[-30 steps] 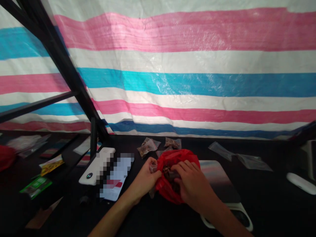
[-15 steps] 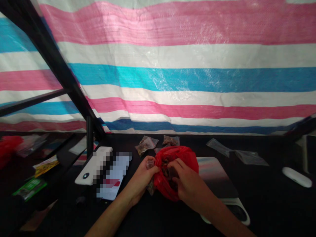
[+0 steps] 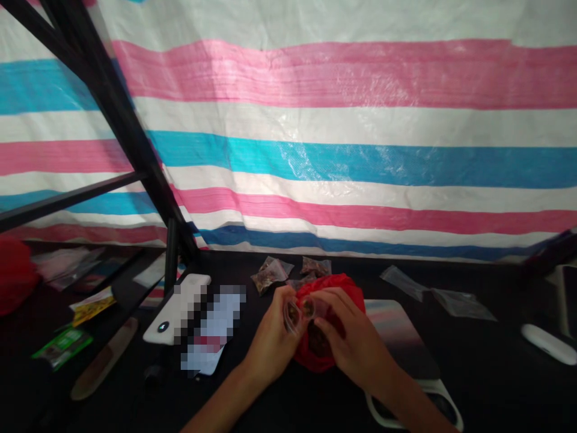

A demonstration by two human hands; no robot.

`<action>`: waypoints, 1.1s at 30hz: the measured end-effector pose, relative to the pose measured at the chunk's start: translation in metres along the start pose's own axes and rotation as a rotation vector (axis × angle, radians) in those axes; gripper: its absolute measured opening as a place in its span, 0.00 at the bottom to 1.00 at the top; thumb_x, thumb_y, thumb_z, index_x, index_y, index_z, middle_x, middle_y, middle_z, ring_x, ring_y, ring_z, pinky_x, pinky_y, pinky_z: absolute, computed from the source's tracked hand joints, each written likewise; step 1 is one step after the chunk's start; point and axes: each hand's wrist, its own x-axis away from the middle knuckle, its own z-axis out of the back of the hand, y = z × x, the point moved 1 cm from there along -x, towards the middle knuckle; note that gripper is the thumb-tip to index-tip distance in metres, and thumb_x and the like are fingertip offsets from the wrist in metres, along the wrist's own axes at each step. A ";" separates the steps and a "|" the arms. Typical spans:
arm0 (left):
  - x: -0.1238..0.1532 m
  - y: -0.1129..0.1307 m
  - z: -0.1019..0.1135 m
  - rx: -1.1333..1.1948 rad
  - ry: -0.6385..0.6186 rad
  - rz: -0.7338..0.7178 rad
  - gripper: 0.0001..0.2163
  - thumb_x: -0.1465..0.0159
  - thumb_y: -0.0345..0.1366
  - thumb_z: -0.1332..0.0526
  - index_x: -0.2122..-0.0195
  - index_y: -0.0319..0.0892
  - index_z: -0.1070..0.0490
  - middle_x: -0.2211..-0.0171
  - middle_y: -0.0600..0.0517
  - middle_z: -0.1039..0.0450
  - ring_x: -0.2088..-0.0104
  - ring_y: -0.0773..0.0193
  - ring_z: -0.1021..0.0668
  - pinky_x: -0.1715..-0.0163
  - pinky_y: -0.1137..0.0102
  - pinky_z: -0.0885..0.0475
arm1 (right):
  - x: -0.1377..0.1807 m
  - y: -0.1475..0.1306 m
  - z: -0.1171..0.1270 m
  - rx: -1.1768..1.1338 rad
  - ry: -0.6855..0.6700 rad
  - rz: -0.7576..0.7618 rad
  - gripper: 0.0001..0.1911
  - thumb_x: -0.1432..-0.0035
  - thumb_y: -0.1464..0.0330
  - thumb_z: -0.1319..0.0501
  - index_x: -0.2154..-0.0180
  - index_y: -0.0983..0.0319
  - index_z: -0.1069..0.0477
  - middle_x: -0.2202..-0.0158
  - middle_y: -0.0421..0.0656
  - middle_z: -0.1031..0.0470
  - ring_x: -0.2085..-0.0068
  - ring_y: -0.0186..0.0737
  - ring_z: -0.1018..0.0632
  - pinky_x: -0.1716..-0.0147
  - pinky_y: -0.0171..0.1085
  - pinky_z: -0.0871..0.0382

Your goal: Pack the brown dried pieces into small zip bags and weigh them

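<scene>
A red plastic bag [image 3: 322,346] with dark brown pieces inside lies on the black table in front of me. My left hand [image 3: 273,340] pinches a small clear bag [image 3: 293,313] open at the red bag's mouth. My right hand [image 3: 349,334] rests over the red bag, its fingertips pinched on a dark piece at the clear bag's opening. Two small filled clear bags [image 3: 270,273] lie just behind the red bag.
A silver scale [image 3: 401,343] sits under my right forearm. A white power bank [image 3: 178,310] and a blurred card lie to the left. Empty clear bags [image 3: 433,291] and a white mouse [image 3: 547,344] lie to the right. A black frame post [image 3: 170,252] stands left; a striped tarp hangs behind.
My left hand has raised the small clear bag to the red bag's mouth, and my right hand's fingers have come out of the red bag to meet it. The camera tilted slightly.
</scene>
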 end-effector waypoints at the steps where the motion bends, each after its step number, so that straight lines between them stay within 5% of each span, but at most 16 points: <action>1: 0.001 0.000 -0.002 0.026 -0.036 -0.001 0.12 0.35 0.35 0.39 0.53 0.45 0.39 0.65 0.55 0.31 0.65 0.64 0.25 0.63 0.70 0.29 | 0.001 -0.003 0.000 0.024 -0.011 0.059 0.19 0.35 0.75 0.44 0.45 0.54 0.31 0.47 0.45 0.27 0.46 0.43 0.25 0.44 0.44 0.29; 7: 0.005 0.000 -0.008 0.120 -0.110 -0.029 0.14 0.35 0.33 0.39 0.50 0.45 0.39 0.56 0.50 0.29 0.56 0.60 0.23 0.55 0.66 0.27 | 0.007 -0.008 -0.005 0.198 -0.025 0.274 0.25 0.34 0.78 0.48 0.42 0.52 0.29 0.46 0.47 0.25 0.45 0.44 0.23 0.46 0.45 0.25; 15: 0.003 0.008 0.001 0.044 0.051 -0.065 0.13 0.38 0.30 0.38 0.55 0.46 0.40 0.63 0.56 0.34 0.64 0.66 0.28 0.60 0.72 0.31 | 0.002 0.003 0.004 0.271 0.136 0.051 0.19 0.33 0.70 0.43 0.43 0.55 0.29 0.46 0.48 0.25 0.47 0.49 0.24 0.47 0.49 0.27; 21: -0.003 0.002 0.009 -0.070 0.231 -0.059 0.16 0.36 0.35 0.37 0.51 0.46 0.40 0.63 0.56 0.36 0.68 0.67 0.29 0.64 0.72 0.32 | -0.003 0.008 0.009 0.363 -0.047 -0.025 0.21 0.39 0.73 0.38 0.45 0.59 0.27 0.49 0.50 0.24 0.49 0.52 0.24 0.48 0.53 0.29; 25: -0.002 -0.001 0.012 -0.100 0.291 -0.083 0.16 0.36 0.37 0.36 0.49 0.46 0.38 0.60 0.53 0.32 0.64 0.65 0.26 0.61 0.70 0.31 | 0.001 -0.001 0.006 0.312 -0.050 0.071 0.27 0.39 0.70 0.36 0.39 0.56 0.33 0.44 0.49 0.26 0.45 0.51 0.26 0.45 0.52 0.31; 33: 0.004 -0.008 0.012 -0.157 0.168 -0.146 0.17 0.40 0.31 0.35 0.50 0.46 0.30 0.57 0.48 0.26 0.57 0.57 0.23 0.52 0.63 0.29 | 0.006 -0.022 -0.009 0.217 -0.065 0.232 0.06 0.33 0.70 0.41 0.56 0.57 0.27 0.57 0.43 0.19 0.57 0.42 0.20 0.54 0.42 0.28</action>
